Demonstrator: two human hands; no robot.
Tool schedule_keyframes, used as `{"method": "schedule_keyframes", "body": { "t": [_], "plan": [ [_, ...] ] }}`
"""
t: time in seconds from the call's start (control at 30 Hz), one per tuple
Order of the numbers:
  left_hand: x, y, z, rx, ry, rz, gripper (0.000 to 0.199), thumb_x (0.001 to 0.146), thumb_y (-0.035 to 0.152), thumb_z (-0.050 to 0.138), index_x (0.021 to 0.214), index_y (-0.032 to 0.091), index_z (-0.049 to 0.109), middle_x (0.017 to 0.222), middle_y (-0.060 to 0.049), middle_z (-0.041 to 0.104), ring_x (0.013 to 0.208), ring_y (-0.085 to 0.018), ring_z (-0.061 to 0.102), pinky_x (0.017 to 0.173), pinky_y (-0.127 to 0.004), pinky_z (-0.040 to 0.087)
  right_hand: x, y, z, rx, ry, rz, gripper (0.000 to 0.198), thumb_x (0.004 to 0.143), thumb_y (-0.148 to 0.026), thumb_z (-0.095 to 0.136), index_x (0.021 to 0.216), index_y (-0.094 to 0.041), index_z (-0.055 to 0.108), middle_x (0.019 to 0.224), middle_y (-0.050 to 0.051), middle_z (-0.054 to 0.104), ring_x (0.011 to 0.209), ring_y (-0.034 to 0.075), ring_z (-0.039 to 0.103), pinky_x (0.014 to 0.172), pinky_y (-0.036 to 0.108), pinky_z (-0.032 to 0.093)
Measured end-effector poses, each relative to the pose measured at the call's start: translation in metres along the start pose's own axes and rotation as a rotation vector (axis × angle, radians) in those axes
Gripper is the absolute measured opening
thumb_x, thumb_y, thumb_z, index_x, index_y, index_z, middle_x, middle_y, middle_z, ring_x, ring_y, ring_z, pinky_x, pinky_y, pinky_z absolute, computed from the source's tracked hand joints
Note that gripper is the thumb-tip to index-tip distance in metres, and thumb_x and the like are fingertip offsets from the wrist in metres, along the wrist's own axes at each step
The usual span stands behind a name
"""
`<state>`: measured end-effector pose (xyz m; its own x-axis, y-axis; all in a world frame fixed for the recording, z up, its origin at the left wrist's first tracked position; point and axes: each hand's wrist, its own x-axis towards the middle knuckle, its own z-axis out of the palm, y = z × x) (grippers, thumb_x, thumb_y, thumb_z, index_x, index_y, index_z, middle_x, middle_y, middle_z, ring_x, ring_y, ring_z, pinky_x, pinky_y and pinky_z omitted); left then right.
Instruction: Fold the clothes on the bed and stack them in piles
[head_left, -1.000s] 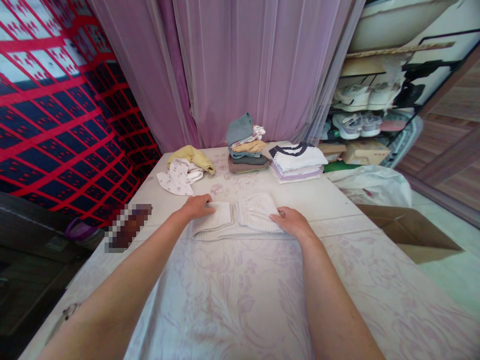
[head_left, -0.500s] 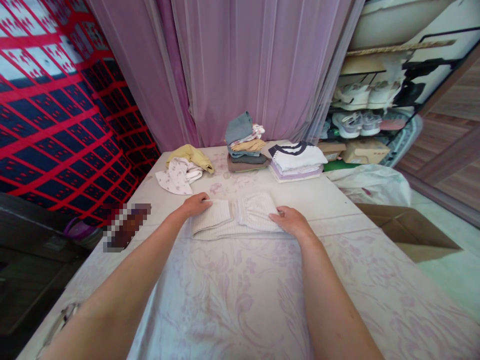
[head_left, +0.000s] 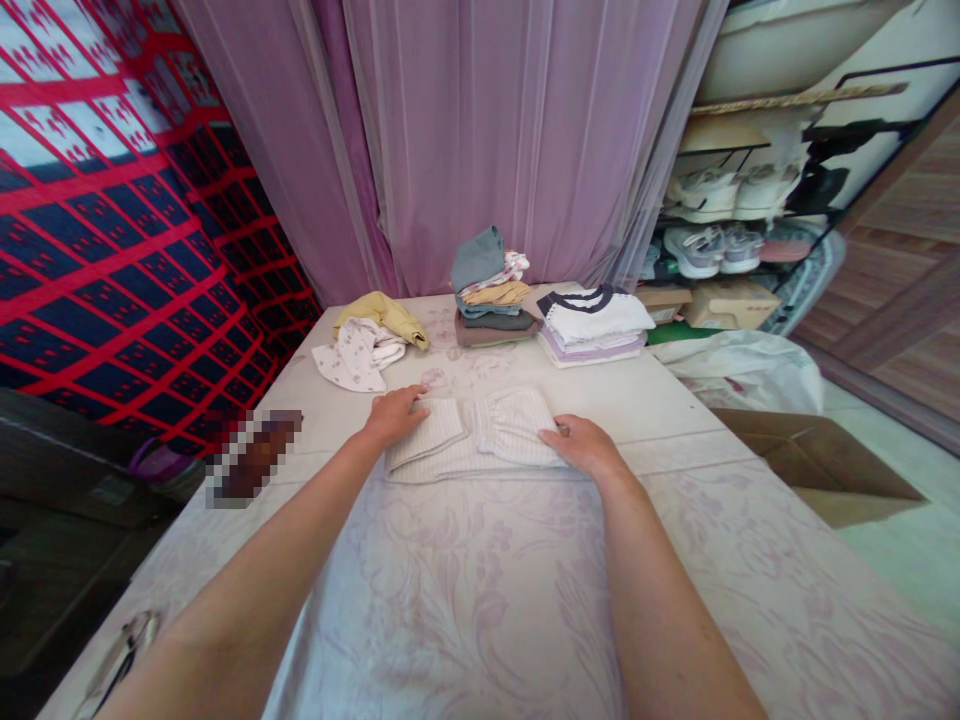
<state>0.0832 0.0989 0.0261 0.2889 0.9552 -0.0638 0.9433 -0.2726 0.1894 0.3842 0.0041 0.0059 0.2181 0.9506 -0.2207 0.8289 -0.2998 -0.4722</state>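
Observation:
A cream striped garment with a gathered edge, perhaps small trousers, lies folded on the flower-patterned bedsheet in front of me. Its two sides are turned in toward the middle, with a narrow gap between them. My left hand rests on the left end, fingers stretched out over the cloth and thumb apart. At the opposite end, my right hand pinches the garment's right edge between thumb and fingers.
Behind lie a loose heap with a yellow garment and a spotted white garment, a stack of folded clothes and a white-and-purple stack. A cardboard box and a shoe rack stand right.
My left hand has shifted slightly inward over the garment's left end, its fingers now stretched out on the cloth. The right hand stays at the right edge.

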Motion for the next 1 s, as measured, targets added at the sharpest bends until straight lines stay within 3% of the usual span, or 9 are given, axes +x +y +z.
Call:
{"method": "schedule_keyframes", "body": {
  "t": [0.13,0.3,0.37,0.47,0.6,0.73,0.83,0.93,1.0],
  "plan": [
    [-0.017,0.021,0.011,0.069,0.084,0.148,0.046,0.088,0.039,0.046,0.132,0.025,0.047,0.146,-0.008,0.04,0.136,-0.026,0.032,0.11,-0.045,0.022,0.0,0.0,0.0,-0.005,-0.003,0.002,0.037,0.082,-0.044,0.054,0.105,-0.017,0.067,0.093,0.007,0.069,0.082,0.019,0.062,0.064,0.025,0.038],
    [-0.034,0.041,0.035,0.08,-0.056,0.293,0.065,0.091,0.052,0.035,0.145,0.017,0.029,0.155,-0.011,0.021,0.143,-0.028,0.014,0.114,-0.046,0.013,0.0,0.001,0.0,-0.011,0.018,-0.005,0.038,0.083,-0.045,0.053,0.106,-0.018,0.066,0.096,0.007,0.07,0.085,0.019,0.063,0.065,0.025,0.039],
    [-0.035,0.041,0.039,0.058,-0.071,0.295,0.068,0.09,0.054,0.035,0.146,0.017,0.026,0.156,-0.011,0.017,0.143,-0.028,0.012,0.114,-0.046,0.013,0.001,0.001,0.001,-0.008,0.029,-0.004,0.04,0.085,-0.046,0.049,0.108,-0.018,0.066,0.099,0.008,0.07,0.089,0.021,0.063,0.068,0.025,0.04],
    [-0.032,0.032,0.034,-0.015,-0.037,0.295,0.059,0.092,0.049,0.033,0.142,0.017,0.037,0.154,-0.01,0.025,0.142,-0.025,0.019,0.114,-0.041,0.018,0.002,0.002,0.002,0.007,0.03,0.011,0.041,0.087,-0.046,0.045,0.11,-0.018,0.065,0.104,0.009,0.07,0.095,0.022,0.063,0.072,0.027,0.042],
    [-0.03,0.002,0.012,-0.079,0.172,0.001,0.045,0.092,0.038,0.034,0.129,0.017,0.051,0.139,-0.01,0.05,0.129,-0.021,0.044,0.107,-0.033,0.033,0.003,0.002,0.004,0.023,0.081,0.036,0.043,0.087,-0.046,0.045,0.115,-0.019,0.063,0.104,0.008,0.07,0.095,0.022,0.064,0.075,0.028,0.044],
    [-0.032,-0.03,-0.004,-0.093,-0.004,-0.341,0.047,0.082,0.051,0.047,0.114,0.018,0.058,0.114,-0.01,0.067,0.102,-0.026,0.063,0.084,-0.035,0.048,0.002,-0.001,0.006,0.004,0.101,0.048,0.048,0.084,-0.048,0.049,0.12,-0.017,0.06,0.106,0.009,0.07,0.097,0.022,0.063,0.076,0.028,0.044],
    [-0.032,-0.042,-0.005,-0.192,-0.147,-0.393,0.043,0.076,0.058,0.051,0.094,0.02,0.062,0.092,-0.007,0.072,0.082,-0.023,0.067,0.066,-0.03,0.049,0.001,-0.006,0.007,-0.041,0.095,0.034,0.05,0.082,-0.048,0.052,0.12,-0.016,0.06,0.108,0.011,0.068,0.098,0.023,0.063,0.076,0.028,0.044],
    [-0.03,-0.043,0.0,-0.261,-0.194,-0.383,0.04,0.075,0.059,0.052,0.075,0.02,0.06,0.07,-0.005,0.069,0.068,-0.021,0.066,0.054,-0.026,0.045,0.0,-0.009,0.006,-0.041,0.082,0.038,0.054,0.083,-0.047,0.052,0.126,-0.014,0.055,0.109,0.012,0.067,0.098,0.024,0.062,0.077,0.029,0.044],
    [-0.031,-0.04,0.003,-0.303,-0.19,-0.381,0.038,0.076,0.057,0.052,0.074,0.02,0.058,0.069,-0.005,0.068,0.066,-0.02,0.066,0.051,-0.025,0.044,-0.001,-0.006,0.003,0.0,0.047,0.031,0.058,0.084,-0.048,0.051,0.131,-0.014,0.05,0.104,0.011,0.068,0.092,0.022,0.063,0.074,0.028,0.044]
  ]
}}
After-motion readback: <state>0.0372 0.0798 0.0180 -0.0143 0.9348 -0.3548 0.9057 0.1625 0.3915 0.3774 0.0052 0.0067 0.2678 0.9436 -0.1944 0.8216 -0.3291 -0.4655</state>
